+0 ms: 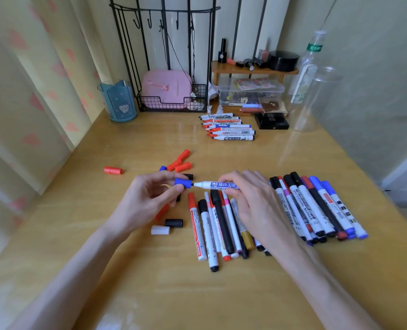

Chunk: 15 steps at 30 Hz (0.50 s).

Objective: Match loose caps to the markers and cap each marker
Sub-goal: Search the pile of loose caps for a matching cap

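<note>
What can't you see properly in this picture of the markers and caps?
All in the head view:
- The back end of the whiteboard marker is hidden inside the right hand.
- The red cap is half covered by the left hand, which holds the blue cap.
- Some markers in the near pile lie under the right hand.
- The labels on the far uncapped markers are too small to read.

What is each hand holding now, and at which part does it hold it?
The left hand pinches a blue cap by its sides. The right hand holds an uncapped whiteboard marker by the middle of its barrel, tip toward the cap.
</note>
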Tool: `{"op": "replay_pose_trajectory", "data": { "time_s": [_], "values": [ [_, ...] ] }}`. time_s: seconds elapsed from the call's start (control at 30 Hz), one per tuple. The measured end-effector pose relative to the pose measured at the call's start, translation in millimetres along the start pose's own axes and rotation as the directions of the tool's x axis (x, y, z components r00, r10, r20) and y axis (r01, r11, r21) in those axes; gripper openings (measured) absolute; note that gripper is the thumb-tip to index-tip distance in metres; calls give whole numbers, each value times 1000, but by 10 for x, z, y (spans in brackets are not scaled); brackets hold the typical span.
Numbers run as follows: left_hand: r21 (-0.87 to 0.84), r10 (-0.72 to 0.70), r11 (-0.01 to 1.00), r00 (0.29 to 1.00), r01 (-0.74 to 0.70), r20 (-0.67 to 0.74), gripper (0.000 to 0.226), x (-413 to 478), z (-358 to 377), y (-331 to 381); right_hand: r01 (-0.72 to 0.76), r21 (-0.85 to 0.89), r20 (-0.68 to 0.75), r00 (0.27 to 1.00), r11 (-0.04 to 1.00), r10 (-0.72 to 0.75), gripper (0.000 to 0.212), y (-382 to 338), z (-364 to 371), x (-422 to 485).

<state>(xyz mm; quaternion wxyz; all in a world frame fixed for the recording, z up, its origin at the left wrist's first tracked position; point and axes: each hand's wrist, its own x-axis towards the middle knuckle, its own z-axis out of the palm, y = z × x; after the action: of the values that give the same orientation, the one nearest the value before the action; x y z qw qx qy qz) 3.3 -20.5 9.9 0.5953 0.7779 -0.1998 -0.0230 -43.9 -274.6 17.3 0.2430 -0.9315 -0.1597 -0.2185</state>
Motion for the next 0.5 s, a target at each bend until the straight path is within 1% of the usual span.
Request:
{"op": "replay_pose_trajectory", "data": {
  "time_s": [0.17, 0.27, 0.37, 0.5],
  "values": [
    [23, 7, 1000, 1000, -7, -8, 22, -12, 10, 20, 0, 13, 24, 1000, 1000, -1, 36, -11, -29, -7],
    [9, 24, 1000, 1000, -24, -16, 17, -13, 22, 19, 7, 33, 13, 1000, 999, -8, 30, -39, -38, -16],
    [-48, 12, 999, 999, -14, -36, 16, -16, 39, 18, 14, 61, 4, 1000, 998, -15, 25, -79, -39, -18],
    [-185, -56, 982, 996, 41, -75, 20, -13, 88, 101, -4, 67, 5, 1000, 998, 3, 28, -79, -40, -12]
  ]
}}
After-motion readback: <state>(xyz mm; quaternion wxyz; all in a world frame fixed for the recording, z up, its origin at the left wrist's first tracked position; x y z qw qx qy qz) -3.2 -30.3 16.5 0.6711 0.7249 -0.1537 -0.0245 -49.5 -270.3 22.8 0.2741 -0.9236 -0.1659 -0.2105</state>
